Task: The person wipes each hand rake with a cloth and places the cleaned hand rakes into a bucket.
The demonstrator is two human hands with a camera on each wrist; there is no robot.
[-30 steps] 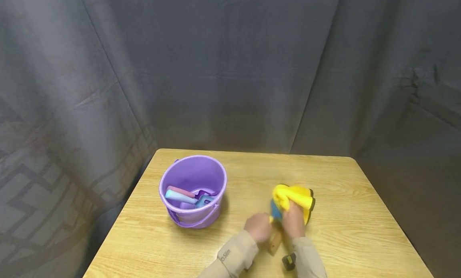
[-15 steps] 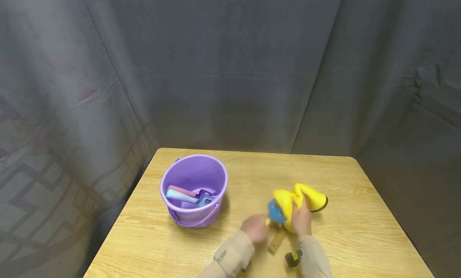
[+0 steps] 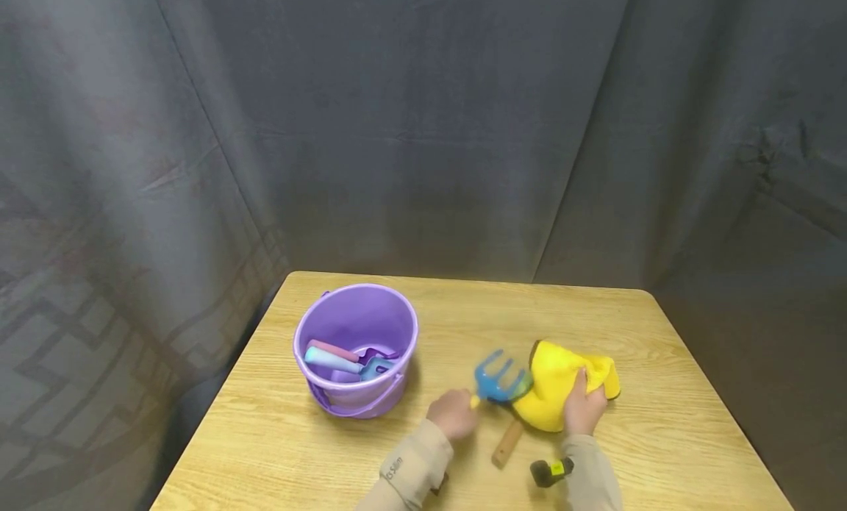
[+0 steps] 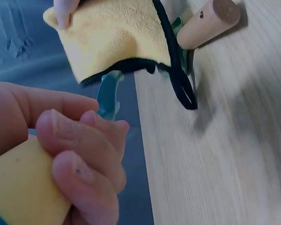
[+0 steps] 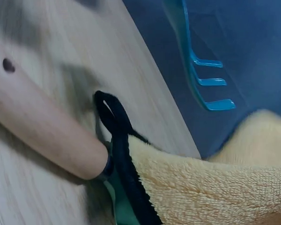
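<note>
My left hand (image 3: pixel 453 415) grips the yellow handle (image 4: pixel 25 187) of a small hand rake, its blue tines (image 3: pixel 492 387) raised over the table. Opposite it, my right hand (image 3: pixel 584 409) pinches a yellow cloth (image 3: pixel 556 375) with black edging and a hanging loop. In the right wrist view the rake (image 5: pixel 185 51) stands apart from the cloth (image 5: pixel 210 192). Between the hands lies a tool with a wooden handle (image 3: pixel 508 443); the cloth partly hides its green head (image 3: pixel 525 384).
A purple bucket (image 3: pixel 311 312) stands on the left of the wooden table (image 3: pixel 668 437). Inside it lie several toy tools, among them ones with a pink handle (image 3: pixel 333 351) and a light blue handle (image 3: pixel 331 360). Grey curtains (image 3: pixel 423 129) close off the back and sides.
The rake and my left hand have shifted left, and its tines have come out from under the cloth. My right hand has carried the cloth to the right.
</note>
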